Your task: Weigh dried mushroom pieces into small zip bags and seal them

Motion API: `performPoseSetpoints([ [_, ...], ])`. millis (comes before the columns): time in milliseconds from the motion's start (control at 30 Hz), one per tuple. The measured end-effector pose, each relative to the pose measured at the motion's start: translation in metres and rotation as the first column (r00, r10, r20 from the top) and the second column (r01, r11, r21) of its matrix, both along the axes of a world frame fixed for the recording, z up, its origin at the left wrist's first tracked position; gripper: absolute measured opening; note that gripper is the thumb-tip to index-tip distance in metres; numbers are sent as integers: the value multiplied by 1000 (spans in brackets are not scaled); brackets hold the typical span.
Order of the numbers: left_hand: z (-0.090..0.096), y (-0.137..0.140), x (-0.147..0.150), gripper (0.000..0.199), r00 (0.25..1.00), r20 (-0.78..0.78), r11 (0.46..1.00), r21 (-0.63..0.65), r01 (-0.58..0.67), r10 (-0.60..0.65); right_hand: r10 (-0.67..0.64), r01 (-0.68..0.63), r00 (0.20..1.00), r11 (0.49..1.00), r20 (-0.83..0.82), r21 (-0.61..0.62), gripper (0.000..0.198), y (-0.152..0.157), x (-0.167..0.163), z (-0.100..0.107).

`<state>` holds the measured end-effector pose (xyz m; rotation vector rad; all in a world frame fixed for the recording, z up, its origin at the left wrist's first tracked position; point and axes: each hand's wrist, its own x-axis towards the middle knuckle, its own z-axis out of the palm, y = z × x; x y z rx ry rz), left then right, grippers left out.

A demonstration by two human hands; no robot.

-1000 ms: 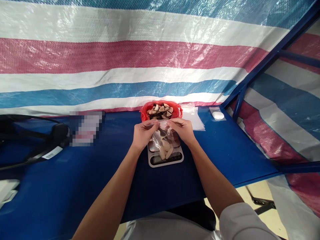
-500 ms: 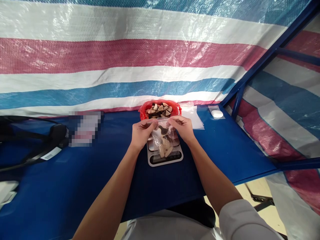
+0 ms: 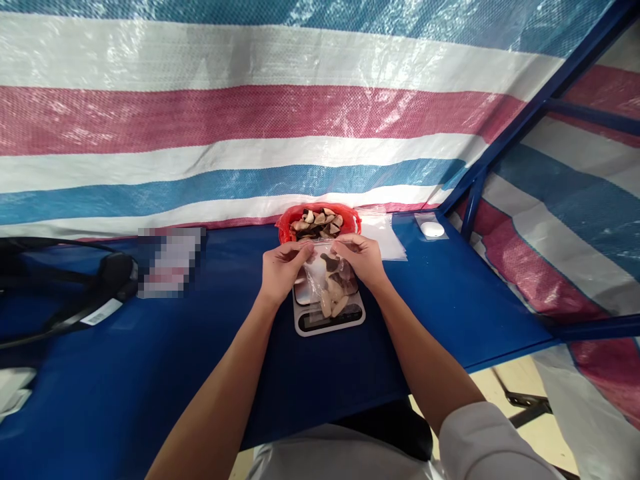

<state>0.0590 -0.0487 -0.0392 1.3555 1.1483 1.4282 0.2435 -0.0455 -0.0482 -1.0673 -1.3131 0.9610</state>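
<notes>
A clear plastic bag point(image 3: 316, 283) hangs between my hands, with several pale and dark brown slices point(image 3: 334, 293) inside. My left hand point(image 3: 283, 268) pinches its top edge at the left. At the right end of the same edge, my right hand point(image 3: 364, 259) is closed on it with thumb and fingers. Under the bag lies a white kitchen scale point(image 3: 330, 329) with a dark display strip; the bag covers part of its weighing plate. Just beyond my fingers stands a red bag-lined container point(image 3: 285, 225) full of similar dark-edged slices point(image 3: 320, 221).
Flat clear bags point(image 3: 387, 237) lie right of the red container. Farther right, a small clear bag holds a white oval object point(image 3: 432, 230). Black straps point(image 3: 107, 280) and a blurred-out packet point(image 3: 173, 263) occupy the blue table's point(image 3: 210, 360) left side. A striped tarp point(image 3: 250, 113) rises behind.
The slices in the bag have shifted slightly to the right. Both hands keep their pinch on the bag's top edge. The view has moved very slightly.
</notes>
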Motion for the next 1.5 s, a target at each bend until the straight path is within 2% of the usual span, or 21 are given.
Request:
performPoseSetpoints([
  [167,-3,0,0,21,1000,-5,1000,28,6,-6,9,-9,1000,1000,29,15,25,3,-1,-5],
  [333,1,0,0,19,1000,-15,1000,-11,-4,4,18,-20,996,1000,83,18,24,2,1,-3],
  [533,1,2,-3,20,999,53,1000,4,-5,5,-3,2,999,1000,53,17,25,1,1,-3],
  [700,0,1,-2,20,999,25,999,40,22,-23,10,-11,998,1000,54,18,29,2,-3,-4],
  [1133,1,0,1,27,998,33,999,-11,48,-48,20,-21,998,1000,64,13,22,1,-2,-4],
  [1333,0,2,-2,28,998,56,1000,1,13,-13,51,-50,999,998,4,-25,30,1,1,-2],
  [1500,-1,2,-3,31,998,60,999,2,33,-33,12,-12,1000,1000,0,-29,32,0,1,0],
])
